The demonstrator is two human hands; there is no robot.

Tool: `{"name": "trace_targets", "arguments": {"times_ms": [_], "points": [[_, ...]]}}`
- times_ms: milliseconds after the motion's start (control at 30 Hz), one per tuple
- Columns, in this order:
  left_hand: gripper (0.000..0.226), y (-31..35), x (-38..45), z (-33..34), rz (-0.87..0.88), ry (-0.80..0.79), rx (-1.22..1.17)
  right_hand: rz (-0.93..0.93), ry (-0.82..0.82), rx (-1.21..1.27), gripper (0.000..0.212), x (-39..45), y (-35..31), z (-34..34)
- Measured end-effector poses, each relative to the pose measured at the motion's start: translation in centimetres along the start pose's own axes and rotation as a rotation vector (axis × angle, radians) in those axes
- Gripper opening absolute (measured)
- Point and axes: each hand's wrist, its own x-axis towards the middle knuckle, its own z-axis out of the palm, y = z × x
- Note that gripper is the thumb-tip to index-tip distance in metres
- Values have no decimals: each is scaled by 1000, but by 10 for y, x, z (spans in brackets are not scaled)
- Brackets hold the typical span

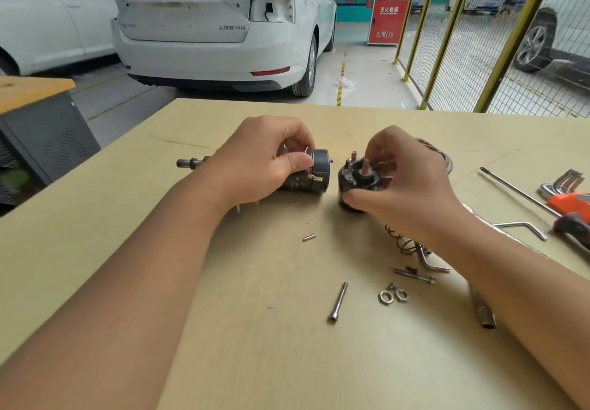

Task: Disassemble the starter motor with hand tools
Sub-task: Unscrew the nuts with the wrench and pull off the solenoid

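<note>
I note a pale yellow-green flat tabletop (223, 346), on it a dark cylindrical motor body (314, 173), black solenoid cap with copper studs (354, 180), long steel socket-head bolt (338, 302), two steel hex nuts (393, 296), small steel pin (309, 237), orange-handled screwdriver (542, 202), coiled wire spring (399, 240).

Your left hand (265, 157) grips the motor body (314, 172), which lies on its side on the surface (223, 346), shaft (191, 163) pointing left. Your right hand (402, 180) holds the solenoid (354, 180) just beside it, fingers at the copper terminals (365, 165). Near your right forearm lie a bolt (338, 302), two nuts (393, 296), a spring (399, 240) and a small pin (309, 237). At the right edge are hex keys (562, 181) and a screwdriver (523, 192).
</note>
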Motion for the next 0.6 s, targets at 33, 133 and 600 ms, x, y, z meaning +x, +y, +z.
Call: {"name": "trace_targets", "arguments": {"times_ms": [33, 133, 600], "points": [[14, 2, 0, 0, -8, 16, 28, 29, -25, -10, 52, 3, 5, -1], [19, 3, -2, -4, -24, 30, 144, 42, -31, -137, 54, 7, 15, -2], [56, -21, -11, -25, -630, -220, 31, -504, 106, -15, 4, -33, -32, -1]]}}
